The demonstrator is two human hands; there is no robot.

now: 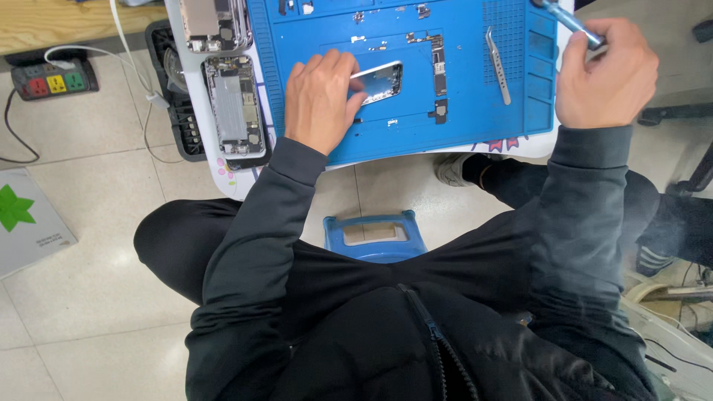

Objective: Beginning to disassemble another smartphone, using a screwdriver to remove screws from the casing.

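While the person sits over a low white table (223, 174), the left hand (321, 98) lies palm down on the blue work mat (460, 111), its fingers pressed together and curled over the left end of an opened phone shell (380, 80). That shell, silver-edged with a dark inside, rests flat near the middle of the mat, touching the fingertips. The right hand (605, 74) is held above the mat's right edge, closed into a fist around a blue-handled screwdriver (572, 18), whose shaft runs up and to the far left out of the grip. A pair of metal tweezers (499, 65) lies on the mat between the two hands, well apart from the shell. A narrow circuit board (438, 70) lies just right of the shell, with small loose parts scattered about it. Left of the mat, another opened phone (236, 108) lies face up on the table. On the tiled floor at far left sits a power strip (50, 80). A blue stool (375, 236) shows between the person's knees.
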